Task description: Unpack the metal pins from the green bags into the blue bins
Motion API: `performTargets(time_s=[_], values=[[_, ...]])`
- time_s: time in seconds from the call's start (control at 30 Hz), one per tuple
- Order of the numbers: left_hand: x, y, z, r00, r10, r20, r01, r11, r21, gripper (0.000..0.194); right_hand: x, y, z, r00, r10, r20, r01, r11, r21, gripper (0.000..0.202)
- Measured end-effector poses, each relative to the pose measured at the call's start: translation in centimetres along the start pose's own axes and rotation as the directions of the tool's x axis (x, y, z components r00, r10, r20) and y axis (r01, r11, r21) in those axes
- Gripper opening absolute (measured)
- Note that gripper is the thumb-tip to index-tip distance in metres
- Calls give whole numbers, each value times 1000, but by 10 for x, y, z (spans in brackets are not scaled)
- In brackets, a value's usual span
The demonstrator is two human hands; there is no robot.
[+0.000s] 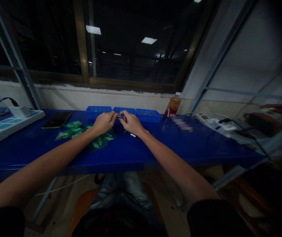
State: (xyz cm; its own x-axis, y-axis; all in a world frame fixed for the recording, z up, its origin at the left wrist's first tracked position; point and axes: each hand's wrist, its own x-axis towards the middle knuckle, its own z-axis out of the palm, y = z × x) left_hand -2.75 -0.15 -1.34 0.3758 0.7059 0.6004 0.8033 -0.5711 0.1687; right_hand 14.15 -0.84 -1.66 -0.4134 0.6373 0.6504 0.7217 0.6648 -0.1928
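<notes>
Over the blue table, my left hand (105, 121) and my right hand (131, 122) meet fingertip to fingertip. Between them they pinch a small dark part (119, 116), too small to make out well. Both hands have their fingers closed on it. Several green plastic packets (99, 142) lie below and to the left of my left hand, partly covered by my forearm. A small white piece (133, 135) rests on the table just under my right hand. Behind the hands stand blue bins, at the left (98, 111), middle and right (148, 116).
A phone (56, 119) lies left of the packets, with a power strip (12, 126) farther left. A bottle (174, 104) stands right of the bins. Cables and another power strip (213, 123) are at the table's right end. The window is behind.
</notes>
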Motion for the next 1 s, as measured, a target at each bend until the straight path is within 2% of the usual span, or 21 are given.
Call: performTargets(time_s=[0.1,0.2,0.37,0.53,0.63,0.73,0.87,1.0], values=[[0,-1,0,1000,-13,23,13,1000,3,39,0,-1,0,1000,-9,8,9,999,-34,19],[-1,-2,0,1000,6,5,-6,998,-64,35,1,-1,1,1000,6,19,-4,997,-81,24],[-1,-4,1,993,116,-1,-113,969,-220,30,3,2,2,998,45,38,-40,991,-130,30],[-1,-4,3,995,102,-5,-102,989,-111,23,2,0,0,998,47,49,-43,996,-78,31],[-1,-3,1,997,74,3,-74,996,-51,28,1,0,0,997,57,44,-57,998,-6,25],[0,-3,0,998,55,32,-54,998,-8,32,0,0,0,998,45,51,-46,999,17,28],[0,-2,-1,997,49,61,-49,999,-4,36,0,-1,0,998,6,60,-7,1000,4,20],[-1,-1,-1,998,52,26,-50,997,-62,34,1,-1,1,998,-7,60,9,999,-41,20]])
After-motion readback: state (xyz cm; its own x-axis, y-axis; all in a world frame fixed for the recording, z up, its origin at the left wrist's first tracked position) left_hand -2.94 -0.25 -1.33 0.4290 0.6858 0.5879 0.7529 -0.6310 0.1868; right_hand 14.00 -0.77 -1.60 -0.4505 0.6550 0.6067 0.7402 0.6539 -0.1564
